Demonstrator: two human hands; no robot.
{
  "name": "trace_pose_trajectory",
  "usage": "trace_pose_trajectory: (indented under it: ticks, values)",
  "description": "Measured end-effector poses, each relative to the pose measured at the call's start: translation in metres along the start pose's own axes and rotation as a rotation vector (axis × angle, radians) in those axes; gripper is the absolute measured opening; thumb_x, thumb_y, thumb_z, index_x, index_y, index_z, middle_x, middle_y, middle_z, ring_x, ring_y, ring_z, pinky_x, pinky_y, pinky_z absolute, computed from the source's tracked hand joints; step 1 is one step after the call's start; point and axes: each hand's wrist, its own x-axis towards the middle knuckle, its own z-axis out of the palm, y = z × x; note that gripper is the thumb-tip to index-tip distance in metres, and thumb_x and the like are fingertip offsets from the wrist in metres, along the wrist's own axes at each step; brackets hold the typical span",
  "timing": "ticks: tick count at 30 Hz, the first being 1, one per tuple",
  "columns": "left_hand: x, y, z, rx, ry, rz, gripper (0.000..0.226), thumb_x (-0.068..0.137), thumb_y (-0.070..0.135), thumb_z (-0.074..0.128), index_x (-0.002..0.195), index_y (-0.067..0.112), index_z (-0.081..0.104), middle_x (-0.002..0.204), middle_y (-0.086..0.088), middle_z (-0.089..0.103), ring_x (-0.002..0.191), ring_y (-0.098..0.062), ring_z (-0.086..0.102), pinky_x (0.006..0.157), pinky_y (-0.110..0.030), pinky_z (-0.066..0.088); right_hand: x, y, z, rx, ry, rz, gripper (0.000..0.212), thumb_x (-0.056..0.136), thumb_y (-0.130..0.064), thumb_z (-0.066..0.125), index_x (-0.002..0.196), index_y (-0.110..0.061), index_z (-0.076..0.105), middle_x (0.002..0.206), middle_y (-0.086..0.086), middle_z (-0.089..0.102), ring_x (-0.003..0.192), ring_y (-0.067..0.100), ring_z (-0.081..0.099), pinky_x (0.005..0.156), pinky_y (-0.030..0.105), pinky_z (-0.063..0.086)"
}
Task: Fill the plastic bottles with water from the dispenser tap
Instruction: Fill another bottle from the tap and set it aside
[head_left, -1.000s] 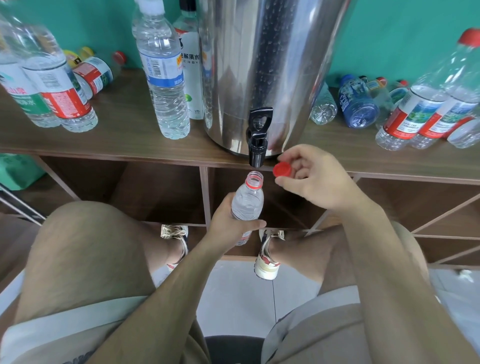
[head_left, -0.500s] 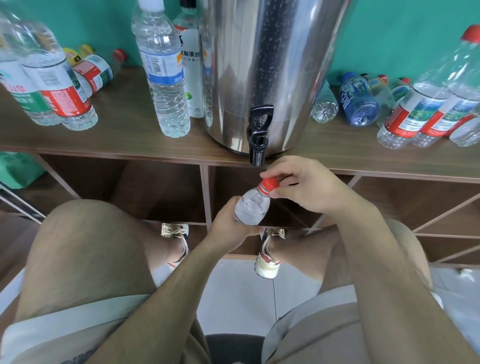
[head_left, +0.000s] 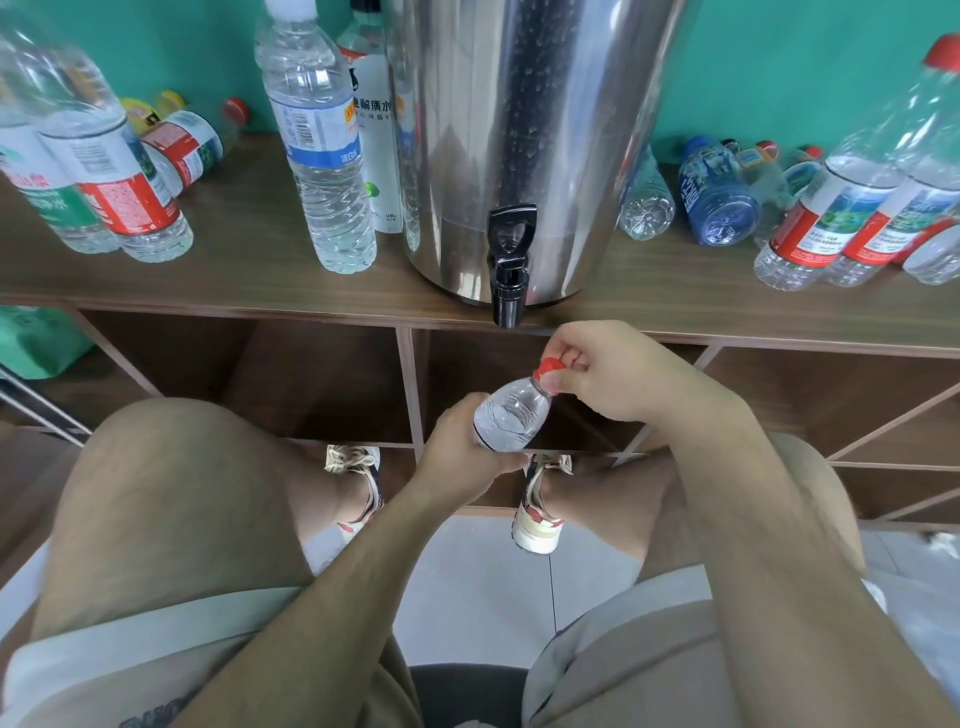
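Below the black tap (head_left: 509, 270), the left hand (head_left: 462, 457) grips a small bottle (head_left: 511, 415), tilted rightward. The right hand (head_left: 618, 374) pinches its red cap (head_left: 549, 367). The steel dispenser (head_left: 519, 130) stands on the far shelf (head_left: 234, 280).

a teal wall (head_left: 779, 62) backs a wooden shelf unit (head_left: 208, 291) with open cubbies (head_left: 322, 384) over pale floor tiles (head_left: 467, 597).

cap (head_left: 549, 367): red
held bottle (head_left: 511, 415): clear, colourless
dispenser (head_left: 519, 130): silver steel, speckled with droplets
tap (head_left: 509, 270): black
shelf (head_left: 249, 249): dark brown wood grain
wall (head_left: 779, 67): teal green
tall bottle (head_left: 317, 130): clear, white-and-blue label
lying bottle (head_left: 717, 192): blue
shorts (head_left: 623, 675): beige
floor (head_left: 467, 587): pale grey tiles
shoe (head_left: 537, 519): cream, red trim
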Motion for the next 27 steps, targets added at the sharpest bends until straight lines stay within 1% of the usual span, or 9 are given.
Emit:
trace_pose_trajectory:
  ticks: [4,10,15,18,20,22,24,25,27]
  values:
    - [-0.001,0.003,-0.006,-0.052,-0.044,-0.026,0.053,0.07,0.023,0.095,0.103,0.044,0.058,0.095,0.027,0.068,0.088,0.007,0.066,0.06,-0.006,0.046,-0.006,-0.002,-0.01,0.068,0.02,-0.099,0.028,0.088,-0.014,0.085,0.098,-0.035,0.07,0.088,-0.014,0.061,0.078,0.005,0.058,0.078,0.022,0.049]
    - [-0.006,0.013,-0.008,-0.026,-0.088,0.027,0.055,0.07,0.022,0.095,0.104,0.045,0.059,0.095,0.033,0.067,0.089,0.011,0.064,0.059,-0.005,0.047,-0.021,-0.005,-0.013,0.045,0.011,-0.076,0.011,0.094,-0.029,0.08,0.096,-0.028,0.069,0.093,-0.009,0.066,0.083,0.01,0.062,0.081,0.03,0.053]
    - [-0.015,0.034,-0.011,0.064,-0.047,0.158,0.053,0.07,0.025,0.095,0.099,0.049,0.058,0.098,0.031,0.066,0.096,0.011,0.061,0.065,-0.003,0.047,-0.042,-0.001,-0.021,-0.186,0.106,-0.143,0.036,0.104,-0.052,0.053,0.095,-0.018,0.061,0.08,-0.004,0.062,0.076,0.02,0.059,0.07,0.041,0.049]
    - [-0.022,0.049,-0.019,0.217,-0.083,0.281,0.045,0.068,0.041,0.092,0.095,0.05,0.057,0.097,0.033,0.065,0.095,0.01,0.061,0.066,-0.004,0.047,-0.06,-0.002,-0.019,-0.267,0.292,-0.328,0.045,0.111,-0.043,0.034,0.074,-0.019,0.046,0.067,-0.009,0.046,0.07,0.024,0.049,0.065,0.042,0.039]
    - [-0.026,0.054,-0.019,0.374,-0.068,0.362,0.039,0.066,0.059,0.079,0.095,0.046,0.057,0.088,0.025,0.064,0.09,0.004,0.061,0.067,-0.008,0.044,-0.07,-0.004,-0.019,-0.257,0.376,-0.269,0.047,0.106,-0.041,0.03,0.062,-0.026,0.036,0.058,-0.009,0.038,0.066,0.022,0.043,0.061,0.037,0.027]
    - [-0.03,0.056,-0.019,0.466,-0.014,0.39,0.046,0.063,0.068,0.064,0.098,0.039,0.06,0.088,0.021,0.061,0.088,-0.002,0.057,0.071,-0.02,0.048,-0.067,-0.01,-0.016,-0.182,0.344,0.023,0.054,0.102,-0.042,0.03,0.052,-0.02,0.033,0.053,-0.003,0.038,0.062,0.025,0.042,0.057,0.036,0.024]
    - [-0.032,0.058,-0.023,0.516,0.019,0.437,0.05,0.067,0.064,0.066,0.104,0.03,0.065,0.091,0.016,0.063,0.089,-0.008,0.056,0.075,-0.029,0.052,-0.065,-0.02,-0.014,-0.105,0.257,0.247,0.06,0.103,-0.041,0.035,0.049,-0.015,0.036,0.05,0.0,0.039,0.059,0.024,0.043,0.055,0.033,0.028]
    - [-0.033,0.06,-0.026,0.529,0.016,0.458,0.047,0.071,0.058,0.072,0.105,0.027,0.067,0.092,0.014,0.064,0.088,-0.009,0.058,0.075,-0.029,0.053,-0.067,-0.022,-0.013,-0.092,0.246,0.232,0.062,0.104,-0.042,0.037,0.048,-0.016,0.039,0.048,-0.001,0.04,0.058,0.021,0.044,0.054,0.033,0.03]
    - [-0.04,0.068,-0.035,0.462,0.004,0.486,0.04,0.071,0.051,0.077,0.104,0.031,0.066,0.088,0.015,0.063,0.085,-0.007,0.06,0.073,-0.02,0.051,-0.08,-0.026,-0.018,-0.137,0.348,-0.011,0.062,0.107,-0.047,0.037,0.051,-0.02,0.044,0.049,-0.003,0.043,0.056,0.016,0.043,0.055,0.033,0.029]
